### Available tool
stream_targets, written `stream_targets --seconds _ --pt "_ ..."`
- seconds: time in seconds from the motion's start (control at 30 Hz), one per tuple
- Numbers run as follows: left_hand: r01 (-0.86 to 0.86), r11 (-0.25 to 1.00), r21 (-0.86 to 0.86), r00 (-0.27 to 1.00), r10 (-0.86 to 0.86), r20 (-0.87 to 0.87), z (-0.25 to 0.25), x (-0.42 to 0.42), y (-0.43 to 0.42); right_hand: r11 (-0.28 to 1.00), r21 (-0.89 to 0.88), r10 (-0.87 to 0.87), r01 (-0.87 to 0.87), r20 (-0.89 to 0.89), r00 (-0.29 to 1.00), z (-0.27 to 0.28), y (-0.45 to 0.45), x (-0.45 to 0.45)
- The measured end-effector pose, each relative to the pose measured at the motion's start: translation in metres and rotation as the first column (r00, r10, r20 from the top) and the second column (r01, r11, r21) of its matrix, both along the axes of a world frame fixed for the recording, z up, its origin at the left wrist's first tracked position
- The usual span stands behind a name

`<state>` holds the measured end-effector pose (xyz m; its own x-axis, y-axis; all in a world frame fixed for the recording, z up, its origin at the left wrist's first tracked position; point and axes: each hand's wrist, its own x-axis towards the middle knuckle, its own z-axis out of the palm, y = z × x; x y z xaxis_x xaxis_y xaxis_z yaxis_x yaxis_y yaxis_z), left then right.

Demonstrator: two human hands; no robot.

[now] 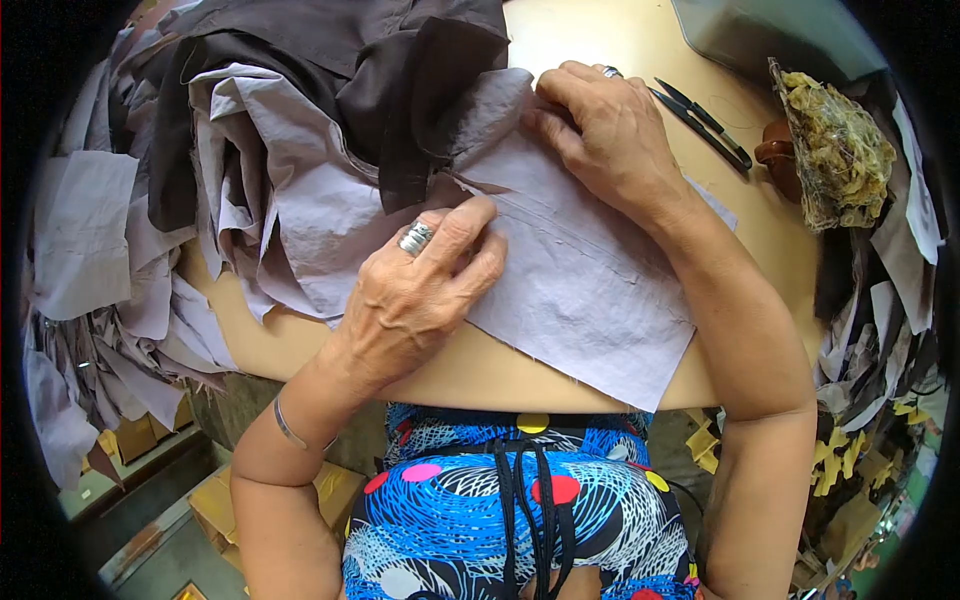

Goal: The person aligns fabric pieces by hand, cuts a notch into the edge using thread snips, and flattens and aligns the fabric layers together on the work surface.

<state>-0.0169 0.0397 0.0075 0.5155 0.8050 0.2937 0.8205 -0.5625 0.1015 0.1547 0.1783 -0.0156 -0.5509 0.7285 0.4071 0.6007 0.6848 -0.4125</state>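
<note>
Pale lilac-grey cloth (pixel 590 290) lies over the table's front edge, with a seam running across it. My left hand (pixel 430 270), wearing a wide silver ring, rests on this cloth near the seam, its fingers curled together; whatever lies between the fingertips is hidden. Farther right and up, my right hand (pixel 590 115) has its thumb and fingers closed on the upper edge of the same cloth. Dark brown cloth (pixel 400 90) is bunched at the upper left, joined or laid against the pale folds.
Black thread snips (pixel 705 125) lie right of my right hand. Beyond them are a brown pot (pixel 777 158) and a rough yellowish block (pixel 835 150). Cloth pieces (pixel 85 230) hang at the left, more at the right. A grey translucent object (pixel 780 35) stands at the top right.
</note>
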Motion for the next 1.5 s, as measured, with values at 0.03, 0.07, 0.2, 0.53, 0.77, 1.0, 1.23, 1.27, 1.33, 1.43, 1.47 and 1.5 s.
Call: stream_targets --seconds 0.03,0.07,0.2,0.53,0.77,1.0,1.23,1.27,1.33,1.43,1.47,1.5 --pt "0.004 1.000 0.017 1.000 -0.003 -0.023 -0.001 0.000 -0.001 1.000 -0.002 0.000 0.000 -0.009 1.000 -0.001 0.000 0.001" --pt "0.006 0.999 0.035 0.999 -0.004 -0.046 -0.001 0.000 -0.001 1.000 -0.002 0.002 -0.002 -0.020 1.000 -0.001 0.000 0.001" --pt "-0.003 0.999 -0.042 0.997 0.000 -0.078 0.007 0.002 0.002 0.997 0.069 0.028 -0.024 -0.050 0.998 -0.002 0.001 0.000" --pt "0.031 0.999 -0.019 0.997 -0.033 -0.063 0.011 0.002 0.004 0.998 0.056 0.008 -0.004 -0.069 0.998 -0.002 -0.001 -0.001" --pt "0.039 0.999 -0.020 0.982 -0.035 0.183 -0.001 -0.005 0.005 0.962 0.026 0.272 -0.272 -0.205 0.940 0.020 -0.036 0.004" --pt "-0.222 0.975 0.011 0.885 0.196 0.423 0.002 -0.019 0.021 0.926 0.113 0.362 -0.360 -0.004 0.932 0.004 -0.058 0.008" --pt "-0.261 0.963 0.063 0.934 0.235 0.271 0.002 -0.029 0.032 0.932 0.089 0.342 -0.350 0.090 0.935 0.009 -0.060 0.003" --pt "-0.266 0.962 0.062 0.940 0.245 0.237 0.004 -0.030 0.032 0.932 0.082 0.348 -0.354 0.080 0.934 0.009 -0.060 0.001" --pt "-0.274 0.959 0.066 0.951 0.260 0.167 0.010 -0.032 0.035 0.928 0.078 0.361 -0.365 0.055 0.931 0.007 -0.056 -0.002" --pt "-0.329 0.941 0.078 0.944 0.328 0.017 0.019 -0.028 0.041 0.926 0.094 0.360 -0.366 0.071 0.930 0.007 -0.055 -0.003" --pt "-0.340 0.936 0.092 0.938 0.344 -0.033 0.019 -0.029 0.043 0.925 0.104 0.358 -0.365 0.085 0.930 0.007 -0.055 -0.004" --pt "-0.326 0.937 0.124 0.940 0.336 -0.065 0.018 -0.030 0.045 0.920 0.128 0.360 -0.370 0.095 0.928 0.005 -0.055 -0.003"
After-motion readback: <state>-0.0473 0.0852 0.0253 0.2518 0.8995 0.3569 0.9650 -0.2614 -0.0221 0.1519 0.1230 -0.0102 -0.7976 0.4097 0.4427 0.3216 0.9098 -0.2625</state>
